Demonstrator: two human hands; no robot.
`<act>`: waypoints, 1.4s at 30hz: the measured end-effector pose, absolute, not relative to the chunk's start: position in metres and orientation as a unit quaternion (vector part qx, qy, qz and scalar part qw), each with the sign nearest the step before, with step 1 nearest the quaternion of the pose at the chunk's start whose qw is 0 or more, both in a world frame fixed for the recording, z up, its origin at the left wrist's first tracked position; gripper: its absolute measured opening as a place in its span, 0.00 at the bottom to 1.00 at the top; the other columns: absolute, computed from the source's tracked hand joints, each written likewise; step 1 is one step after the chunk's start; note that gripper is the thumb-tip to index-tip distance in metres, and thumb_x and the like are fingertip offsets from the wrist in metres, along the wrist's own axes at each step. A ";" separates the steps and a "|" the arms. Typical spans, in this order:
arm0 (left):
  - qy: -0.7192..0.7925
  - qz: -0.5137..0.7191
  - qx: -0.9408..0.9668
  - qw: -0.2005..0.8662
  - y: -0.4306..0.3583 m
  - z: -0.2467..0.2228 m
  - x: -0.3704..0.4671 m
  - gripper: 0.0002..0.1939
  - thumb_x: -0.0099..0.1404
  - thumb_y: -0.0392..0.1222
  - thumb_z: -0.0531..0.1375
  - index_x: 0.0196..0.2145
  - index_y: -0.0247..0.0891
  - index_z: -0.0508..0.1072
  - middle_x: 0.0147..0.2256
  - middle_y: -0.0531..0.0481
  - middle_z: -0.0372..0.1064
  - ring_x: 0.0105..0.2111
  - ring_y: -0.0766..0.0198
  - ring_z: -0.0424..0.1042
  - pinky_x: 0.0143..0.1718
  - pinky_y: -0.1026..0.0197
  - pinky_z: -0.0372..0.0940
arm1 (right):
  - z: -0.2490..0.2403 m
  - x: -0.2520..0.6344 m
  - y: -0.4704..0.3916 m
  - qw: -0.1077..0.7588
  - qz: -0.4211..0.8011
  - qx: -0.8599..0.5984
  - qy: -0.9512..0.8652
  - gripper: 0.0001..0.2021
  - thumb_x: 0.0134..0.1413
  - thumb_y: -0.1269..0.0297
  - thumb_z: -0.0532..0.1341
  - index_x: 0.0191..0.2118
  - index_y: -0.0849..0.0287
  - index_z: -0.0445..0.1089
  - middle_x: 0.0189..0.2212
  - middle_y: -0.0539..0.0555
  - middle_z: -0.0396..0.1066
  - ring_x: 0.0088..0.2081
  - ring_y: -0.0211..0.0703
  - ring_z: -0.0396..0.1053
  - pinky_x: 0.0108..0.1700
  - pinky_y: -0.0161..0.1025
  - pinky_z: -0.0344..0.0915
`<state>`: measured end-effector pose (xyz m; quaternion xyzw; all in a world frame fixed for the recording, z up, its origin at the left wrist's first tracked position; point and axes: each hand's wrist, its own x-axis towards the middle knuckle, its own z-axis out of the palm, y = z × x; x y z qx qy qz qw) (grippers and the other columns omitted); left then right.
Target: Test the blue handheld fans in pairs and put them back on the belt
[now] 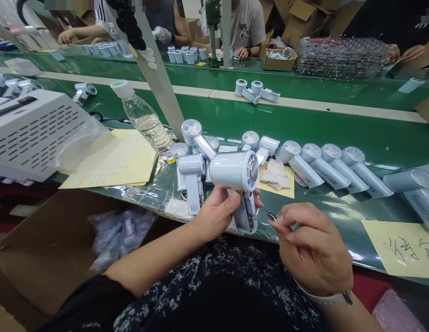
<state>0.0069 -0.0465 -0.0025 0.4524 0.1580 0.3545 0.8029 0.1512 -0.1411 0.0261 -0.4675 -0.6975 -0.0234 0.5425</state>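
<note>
My left hand (pixel 217 210) is wrapped round the handle of a light blue handheld fan (pixel 231 170), held up over the table edge. Its round head points right, and the handle's open side shows parts inside. To the right of it, my right hand (pixel 314 244) pinches a small dark disc-like piece (pixel 271 216) between thumb and fingertips, apart from the fan. What the piece is, I cannot tell. Several similar fans (pixel 193 180) lie just behind my left hand. A row of closed fans marked "Speed FAN" (pixel 334 170) lies beyond my right hand.
A tilted water bottle (pixel 148 122) and yellow sheets (pixel 114 159) lie left, near a white slotted box (pixel 34 133). A pale cloth (pixel 275 174) rests behind the held fan. Two fans (pixel 258 91) sit on the middle strip. Co-workers (pixel 247 27) work across the bench.
</note>
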 end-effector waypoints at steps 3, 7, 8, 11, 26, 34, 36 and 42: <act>0.118 0.319 0.481 0.808 -0.040 0.002 0.001 0.28 0.60 0.65 0.61 0.42 0.35 0.73 0.33 0.46 0.73 0.28 0.65 0.73 0.29 0.63 0.70 | 0.025 0.155 -0.149 0.532 -0.043 -0.446 -0.718 0.11 0.55 0.81 0.62 0.30 0.59 0.63 0.34 0.54 0.70 0.35 0.43 0.71 0.31 0.41 0.69; 0.078 0.265 0.528 0.803 -0.033 0.007 -0.008 0.33 0.52 0.65 0.67 0.43 0.33 0.74 0.30 0.46 0.73 0.27 0.63 0.73 0.31 0.61 0.70 | 0.020 0.158 -0.153 0.526 -0.016 -0.426 -0.736 0.09 0.55 0.81 0.63 0.32 0.61 0.65 0.36 0.57 0.70 0.37 0.45 0.71 0.33 0.42 0.69; 0.074 0.249 0.531 0.806 -0.032 0.007 -0.010 0.33 0.50 0.64 0.69 0.43 0.33 0.74 0.30 0.46 0.73 0.28 0.62 0.73 0.32 0.60 0.70 | 0.020 0.158 -0.153 0.525 -0.007 -0.426 -0.737 0.10 0.55 0.82 0.62 0.33 0.61 0.65 0.37 0.57 0.70 0.38 0.45 0.71 0.33 0.42 0.68; 0.082 0.224 0.558 0.795 -0.032 0.010 -0.014 0.30 0.43 0.58 0.74 0.37 0.35 0.74 0.29 0.47 0.74 0.28 0.60 0.73 0.35 0.58 0.71 | 0.021 0.159 -0.152 0.522 0.003 -0.429 -0.738 0.11 0.55 0.85 0.59 0.32 0.61 0.64 0.37 0.56 0.69 0.37 0.43 0.69 0.34 0.42 0.67; 0.220 0.232 0.733 0.600 -0.033 0.024 -0.009 0.13 0.49 0.41 0.67 0.31 0.36 0.70 0.29 0.50 0.71 0.32 0.61 0.69 0.33 0.60 0.68 | 0.020 0.167 -0.142 0.437 0.060 -0.444 -0.780 0.13 0.58 0.84 0.57 0.31 0.58 0.65 0.36 0.53 0.73 0.35 0.40 0.68 0.34 0.40 0.65; 0.186 0.177 0.664 0.702 -0.026 0.032 -0.004 0.12 0.50 0.40 0.69 0.30 0.36 0.71 0.28 0.51 0.70 0.30 0.64 0.67 0.33 0.62 0.65 | 0.017 0.168 -0.143 0.400 0.057 -0.449 -0.797 0.12 0.59 0.82 0.57 0.32 0.57 0.69 0.34 0.52 0.74 0.34 0.40 0.70 0.32 0.39 0.67; 0.181 0.169 0.655 0.713 -0.024 0.030 -0.003 0.12 0.50 0.40 0.69 0.30 0.36 0.71 0.28 0.51 0.70 0.30 0.64 0.67 0.34 0.62 0.65 | 0.016 0.167 -0.142 0.394 0.042 -0.447 -0.802 0.12 0.59 0.82 0.57 0.31 0.57 0.69 0.34 0.52 0.74 0.33 0.40 0.70 0.31 0.38 0.67; 0.179 0.162 0.642 0.728 -0.025 0.030 -0.001 0.11 0.50 0.37 0.68 0.30 0.36 0.70 0.28 0.53 0.68 0.29 0.66 0.65 0.33 0.64 0.63 | 0.015 0.163 -0.141 0.417 0.007 -0.428 -0.802 0.11 0.60 0.80 0.56 0.31 0.58 0.68 0.34 0.54 0.73 0.34 0.41 0.69 0.33 0.39 0.68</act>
